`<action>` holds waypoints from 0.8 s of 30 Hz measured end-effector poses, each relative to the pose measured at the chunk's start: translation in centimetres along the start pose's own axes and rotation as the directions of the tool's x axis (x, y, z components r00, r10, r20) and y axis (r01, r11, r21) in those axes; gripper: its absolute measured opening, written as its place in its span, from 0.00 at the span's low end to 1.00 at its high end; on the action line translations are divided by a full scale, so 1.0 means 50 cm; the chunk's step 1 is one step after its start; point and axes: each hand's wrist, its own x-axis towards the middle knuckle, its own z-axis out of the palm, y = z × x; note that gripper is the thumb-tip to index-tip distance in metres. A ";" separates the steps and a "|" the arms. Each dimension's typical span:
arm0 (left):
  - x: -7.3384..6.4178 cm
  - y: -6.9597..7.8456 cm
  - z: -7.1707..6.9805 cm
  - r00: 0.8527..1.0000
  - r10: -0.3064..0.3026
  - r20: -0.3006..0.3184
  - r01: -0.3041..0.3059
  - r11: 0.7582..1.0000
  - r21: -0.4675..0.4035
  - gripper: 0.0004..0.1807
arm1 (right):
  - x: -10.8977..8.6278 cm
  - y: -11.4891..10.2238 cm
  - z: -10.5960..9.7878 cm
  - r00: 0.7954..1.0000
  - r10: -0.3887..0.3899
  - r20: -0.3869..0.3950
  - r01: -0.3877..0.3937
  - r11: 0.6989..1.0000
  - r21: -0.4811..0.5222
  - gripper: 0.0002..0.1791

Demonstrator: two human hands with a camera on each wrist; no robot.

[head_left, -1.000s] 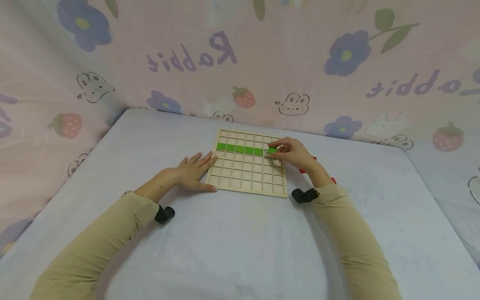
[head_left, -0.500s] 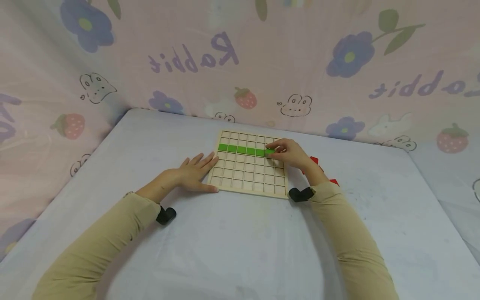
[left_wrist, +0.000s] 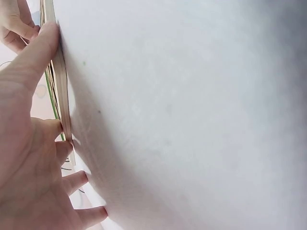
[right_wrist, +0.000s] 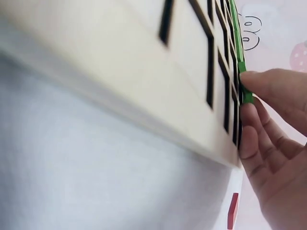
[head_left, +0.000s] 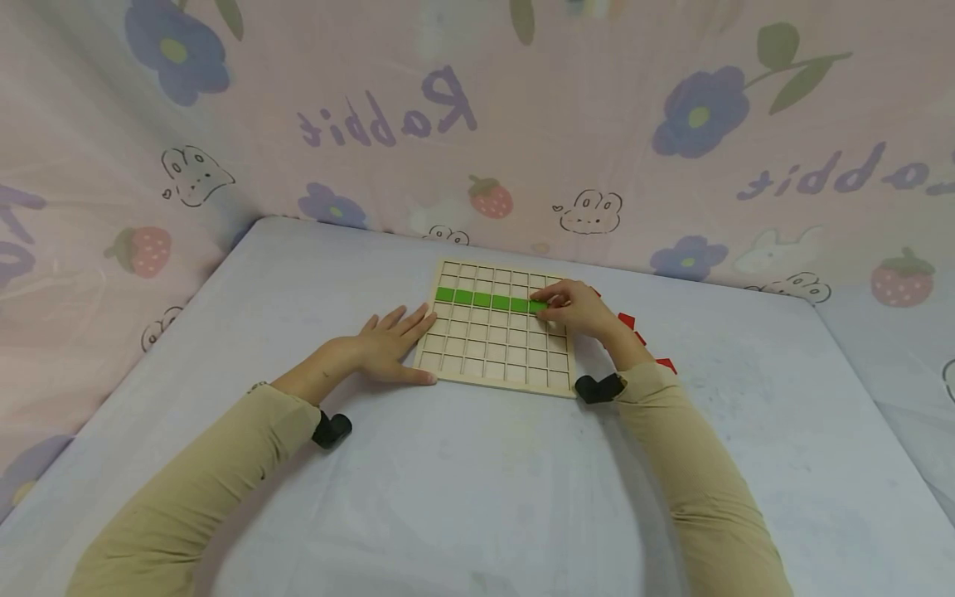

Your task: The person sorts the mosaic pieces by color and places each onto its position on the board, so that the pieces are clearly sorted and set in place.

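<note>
- One gridded wooden board [head_left: 477, 340], pale, flat on the white-covered table [head_left: 448, 497], mid-scene.
- One row of green tiles [head_left: 482, 299], toward the board's far side, running rightward from its left edge.
- One end tile [head_left: 536, 307], green, at that row's right; pinched between thumb and fingers of the right hand [head_left: 582, 308].
- One left hand [head_left: 388, 348], fingers straight and spread, gripping nothing, set against the board's left edge; I take it to be steadying.
- Several red tiles [head_left: 626, 320], on the table right of the board, some partly covered by the right arm [head_left: 636, 346].
- Step in hand, as I judge it: setting the end tile into its cell. The next move calls for squaring it, pressing it down and letting go. I cannot tell whether it is fully seated.
- Head view alone: the row's full run, face up.
- Right wrist view: the end tile's thickness and the pinch from the side, half covered by fingers from above.
- Left wrist view: the left thumb touching the board's side; the green row thins to a line, and I find no red tile.
</note>
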 end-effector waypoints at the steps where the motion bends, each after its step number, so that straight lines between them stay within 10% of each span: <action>1: 0.000 0.000 0.000 1.000 0.000 0.000 0.000 1.000 0.000 0.53 | -0.001 0.000 0.000 1.000 0.002 -0.002 -0.002 1.000 0.001 0.19; 24: 0.000 0.001 0.001 1.000 0.000 -0.006 0.000 1.000 0.017 0.54 | -0.022 0.025 -0.005 0.997 -0.037 -0.063 0.044 0.994 0.104 0.19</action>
